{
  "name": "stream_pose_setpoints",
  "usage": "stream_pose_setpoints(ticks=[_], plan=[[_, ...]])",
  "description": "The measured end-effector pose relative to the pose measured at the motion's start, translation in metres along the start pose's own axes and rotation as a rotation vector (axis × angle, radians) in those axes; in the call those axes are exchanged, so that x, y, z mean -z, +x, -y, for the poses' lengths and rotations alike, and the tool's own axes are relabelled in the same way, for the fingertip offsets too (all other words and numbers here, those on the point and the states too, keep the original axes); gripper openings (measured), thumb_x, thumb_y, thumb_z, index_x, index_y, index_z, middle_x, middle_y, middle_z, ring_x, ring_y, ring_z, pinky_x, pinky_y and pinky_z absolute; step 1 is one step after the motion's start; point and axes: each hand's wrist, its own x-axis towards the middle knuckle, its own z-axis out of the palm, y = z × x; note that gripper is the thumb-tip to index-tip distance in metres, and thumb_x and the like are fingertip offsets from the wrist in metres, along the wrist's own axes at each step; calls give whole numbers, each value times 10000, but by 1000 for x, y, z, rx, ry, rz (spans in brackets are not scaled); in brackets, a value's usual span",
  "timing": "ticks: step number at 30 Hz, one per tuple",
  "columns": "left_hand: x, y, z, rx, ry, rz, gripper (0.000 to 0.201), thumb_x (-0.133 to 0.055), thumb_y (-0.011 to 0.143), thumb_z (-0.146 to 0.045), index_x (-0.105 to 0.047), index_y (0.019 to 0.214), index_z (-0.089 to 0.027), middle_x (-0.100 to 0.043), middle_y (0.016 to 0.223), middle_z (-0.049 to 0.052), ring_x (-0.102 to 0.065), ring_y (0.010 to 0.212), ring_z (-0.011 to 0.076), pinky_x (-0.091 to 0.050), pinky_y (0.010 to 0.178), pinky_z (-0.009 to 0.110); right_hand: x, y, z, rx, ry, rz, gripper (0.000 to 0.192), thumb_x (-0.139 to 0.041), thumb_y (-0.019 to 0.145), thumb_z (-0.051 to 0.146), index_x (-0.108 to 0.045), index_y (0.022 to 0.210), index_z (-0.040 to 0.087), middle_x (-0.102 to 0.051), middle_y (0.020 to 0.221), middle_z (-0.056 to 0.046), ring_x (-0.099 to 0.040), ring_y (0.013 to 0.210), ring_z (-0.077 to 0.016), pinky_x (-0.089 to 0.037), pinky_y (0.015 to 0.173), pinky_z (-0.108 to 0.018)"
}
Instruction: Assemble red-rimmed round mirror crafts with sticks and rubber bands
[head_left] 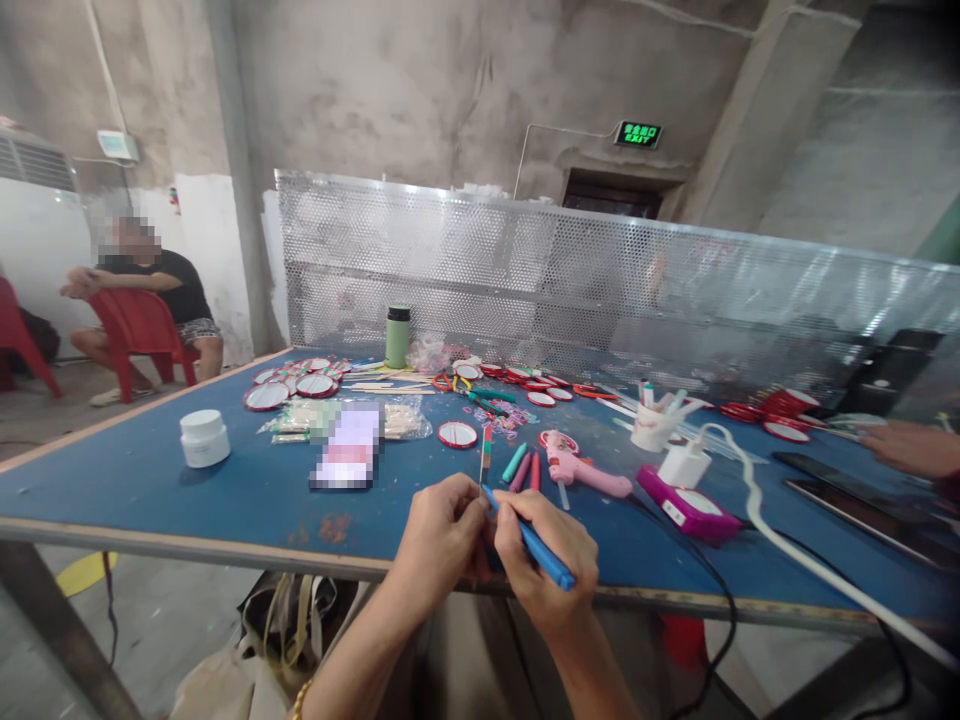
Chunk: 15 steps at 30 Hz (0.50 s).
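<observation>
Blue marker [546, 556], stick [486, 452] in hands [546, 588]

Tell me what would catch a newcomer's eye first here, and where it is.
First, the blue marker in the right hand at the table's near edge, its tip close to a colour-banded stick pinched in the left hand. Just beyond the right hand, a pink glue gun lies on the blue table. High on the back wall, a green exit sign glows.
</observation>
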Motion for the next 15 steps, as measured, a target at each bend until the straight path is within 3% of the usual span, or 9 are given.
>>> stream_pose_setpoints(ticks=[15], plan=[[-1,0,1,6,3,13,216,-506,842,-334,-480,669,-209,-523,446,-56,-531,350,126,-379,348,199,-1,-1,-1,12,-45,-31,130,-574,884,113,-682,903,183,-744,749,-19,-717,664,-139,-561,691,-242]])
